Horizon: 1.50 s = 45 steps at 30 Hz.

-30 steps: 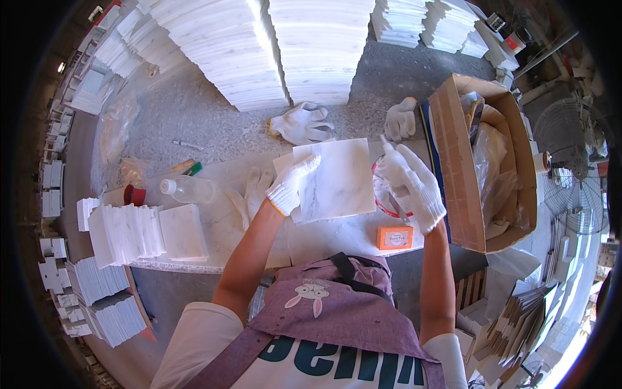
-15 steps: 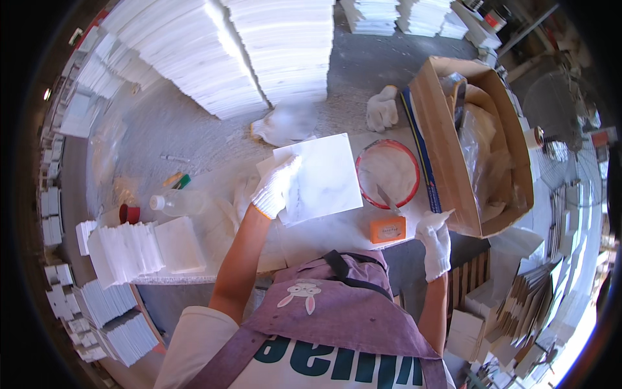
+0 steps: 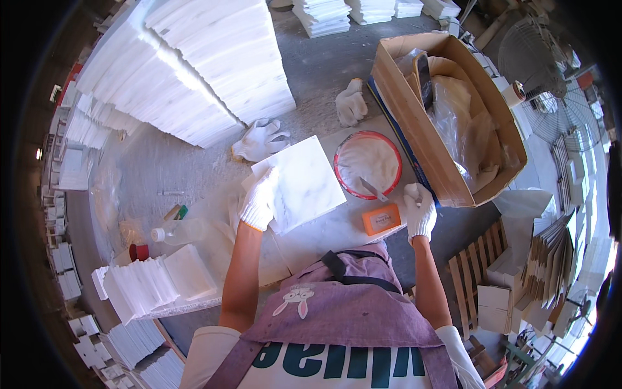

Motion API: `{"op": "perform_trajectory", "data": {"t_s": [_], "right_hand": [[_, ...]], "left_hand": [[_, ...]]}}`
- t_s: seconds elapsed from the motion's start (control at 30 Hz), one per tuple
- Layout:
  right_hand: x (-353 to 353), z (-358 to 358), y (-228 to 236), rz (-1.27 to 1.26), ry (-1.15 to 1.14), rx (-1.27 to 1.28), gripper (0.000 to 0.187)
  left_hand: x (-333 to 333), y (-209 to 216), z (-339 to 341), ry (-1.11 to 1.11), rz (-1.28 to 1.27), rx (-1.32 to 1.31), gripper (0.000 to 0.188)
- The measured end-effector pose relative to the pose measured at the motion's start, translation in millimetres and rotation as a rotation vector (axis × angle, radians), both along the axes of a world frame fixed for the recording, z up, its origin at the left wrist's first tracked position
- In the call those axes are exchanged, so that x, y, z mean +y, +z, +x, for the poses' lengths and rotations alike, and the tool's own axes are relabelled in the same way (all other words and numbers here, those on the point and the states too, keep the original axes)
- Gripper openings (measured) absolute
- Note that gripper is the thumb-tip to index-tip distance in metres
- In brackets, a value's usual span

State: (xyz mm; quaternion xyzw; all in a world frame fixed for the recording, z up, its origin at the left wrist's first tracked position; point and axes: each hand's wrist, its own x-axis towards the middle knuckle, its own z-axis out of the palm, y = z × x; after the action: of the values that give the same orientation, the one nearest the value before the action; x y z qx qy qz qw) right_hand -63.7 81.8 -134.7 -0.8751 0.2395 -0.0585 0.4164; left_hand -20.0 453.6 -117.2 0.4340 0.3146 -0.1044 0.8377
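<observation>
In a white knit glove, my left hand [image 3: 260, 201] grips the left edge of a white marble-look tile [image 3: 310, 183]. Another white edge shows beneath it at the left. My right hand [image 3: 420, 211], gloved too, hovers right of an orange box [image 3: 381, 220] with its fingers curled in; whatever is in them, if anything, is hidden. Between the tile and my right hand stands a red-rimmed round tub [image 3: 370, 155] of white paste or powder. A scraper [image 3: 374, 189] leans on the tub's near rim.
Tall stacks of white tiles [image 3: 214, 65] rise at the back left. An open cardboard box [image 3: 414, 123] with plastic bags stands at the right. Loose gloves [image 3: 351, 104] lie beyond the tub. Smaller tiles [image 3: 146, 279], a clear bottle [image 3: 178, 232] and a red cup [image 3: 138, 252] sit at the left.
My view has turned, shifting the scene. My right hand has moved up closer to the orange box and tub, its fingers more curled. My left hand still grips the tile.
</observation>
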Motion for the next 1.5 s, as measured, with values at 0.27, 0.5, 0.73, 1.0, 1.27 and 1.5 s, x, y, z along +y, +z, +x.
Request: {"op": "perform_trajectory", "data": {"t_s": [0.27, 0.5, 0.73, 1.0, 1.27, 1.5], "right_hand": [[-8, -16, 0, 0.019, -0.033, -0.021, 0.04], [-10, -23, -6, -0.199, -0.014, 0.053, 0.032], [-13, -28, -8, -0.258, -0.024, 0.067, 0.032], [-3, -49, 30, -0.049, 0.012, 0.057, 0.032], [53, -2, 78, -0.111, 0.386, 0.131, 0.045], [63, 12, 57, -0.168, 0.477, 0.188, 0.036]], "left_hand": [[-5, 11, 0, 0.016, 0.017, 0.01, 0.043], [-5, 13, 0, 0.027, -0.059, 0.017, 0.044], [-4, 10, 0, 0.0, -0.05, 0.004, 0.042], [4, -4, -4, 0.025, -0.049, -0.014, 0.037], [2, -1, -2, 0.017, -0.04, -0.012, 0.036], [3, -3, -3, -0.015, -0.02, -0.007, 0.036]]}}
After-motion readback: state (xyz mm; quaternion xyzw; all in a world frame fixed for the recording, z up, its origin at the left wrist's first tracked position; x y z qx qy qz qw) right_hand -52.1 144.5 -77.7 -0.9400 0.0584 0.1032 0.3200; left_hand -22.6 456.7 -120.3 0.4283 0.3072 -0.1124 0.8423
